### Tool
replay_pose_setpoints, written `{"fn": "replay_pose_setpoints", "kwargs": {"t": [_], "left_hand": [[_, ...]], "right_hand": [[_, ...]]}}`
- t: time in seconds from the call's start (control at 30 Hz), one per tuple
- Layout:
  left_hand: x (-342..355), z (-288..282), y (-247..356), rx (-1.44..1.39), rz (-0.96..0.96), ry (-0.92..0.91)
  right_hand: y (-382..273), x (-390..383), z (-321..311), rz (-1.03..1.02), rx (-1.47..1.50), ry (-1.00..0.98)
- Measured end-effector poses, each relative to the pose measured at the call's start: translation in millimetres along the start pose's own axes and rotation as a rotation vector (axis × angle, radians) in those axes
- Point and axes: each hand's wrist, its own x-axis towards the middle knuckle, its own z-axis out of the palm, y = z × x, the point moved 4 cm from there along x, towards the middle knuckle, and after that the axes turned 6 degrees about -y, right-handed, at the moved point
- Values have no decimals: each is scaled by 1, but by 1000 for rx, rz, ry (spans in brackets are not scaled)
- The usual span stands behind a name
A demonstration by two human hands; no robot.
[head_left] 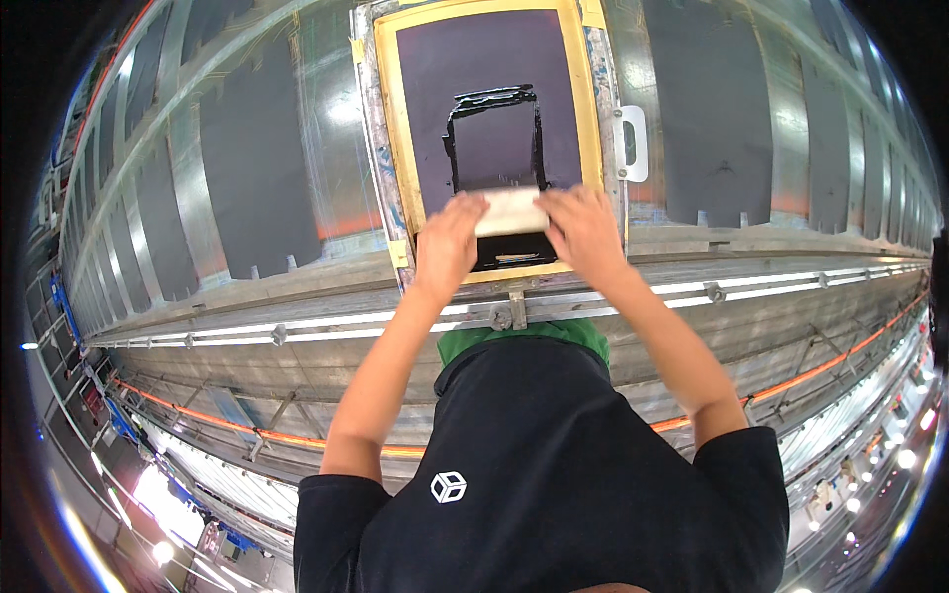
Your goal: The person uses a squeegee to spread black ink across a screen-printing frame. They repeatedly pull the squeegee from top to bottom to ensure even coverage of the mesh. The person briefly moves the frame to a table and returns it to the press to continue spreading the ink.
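On the near edge of the yellow-framed printing screen point(395, 119), the left hand point(447, 242) and right hand point(583, 229) clasp the two ends of a pale squeegee point(510, 211), fingers curled over it; its blade is hidden beneath them. Beyond it, black ink point(494, 99) outlines a rectangle on the mesh. Dark cloth panels point(252, 168) lie either side of the screen
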Motion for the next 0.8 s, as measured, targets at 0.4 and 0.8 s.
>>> {"fn": "replay_pose_setpoints", "kwargs": {"t": [0.4, 0.8], "left_hand": [[122, -36, -34, -68, -54, 118], [-29, 6, 21, -50, -30, -42]], "right_hand": [[52, 120, -31, -78, -71, 146], [-7, -37, 7, -7, 149, -2]]}}
